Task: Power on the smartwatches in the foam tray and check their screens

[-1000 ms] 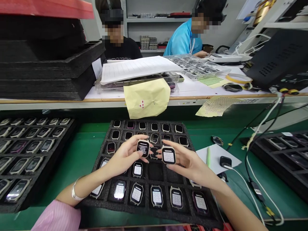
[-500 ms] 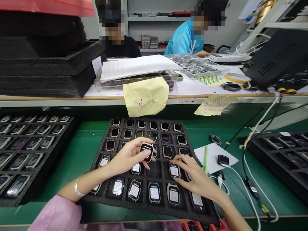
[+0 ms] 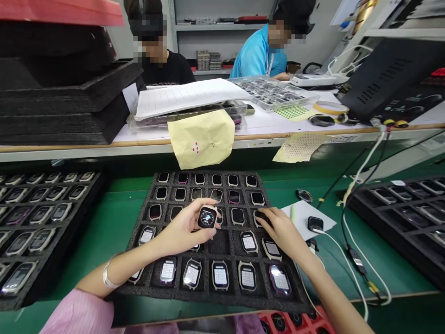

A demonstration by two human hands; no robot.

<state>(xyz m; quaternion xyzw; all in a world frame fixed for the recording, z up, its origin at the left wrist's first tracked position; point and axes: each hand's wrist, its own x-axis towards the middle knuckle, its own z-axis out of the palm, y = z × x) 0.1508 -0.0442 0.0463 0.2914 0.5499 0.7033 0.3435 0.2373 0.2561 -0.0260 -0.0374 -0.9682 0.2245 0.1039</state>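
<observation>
Left hand (image 3: 186, 228) holding lit watch (image 3: 207, 216); right hand (image 3: 282, 230) curled over tray watch (image 3: 257, 220), grip unclear.

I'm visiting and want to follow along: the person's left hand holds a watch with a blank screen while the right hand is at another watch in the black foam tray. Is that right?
The screen isn't blank: in the head view, the left hand holds a watch with a lit screen, while the right hand is at another watch in the black foam tray.
</observation>
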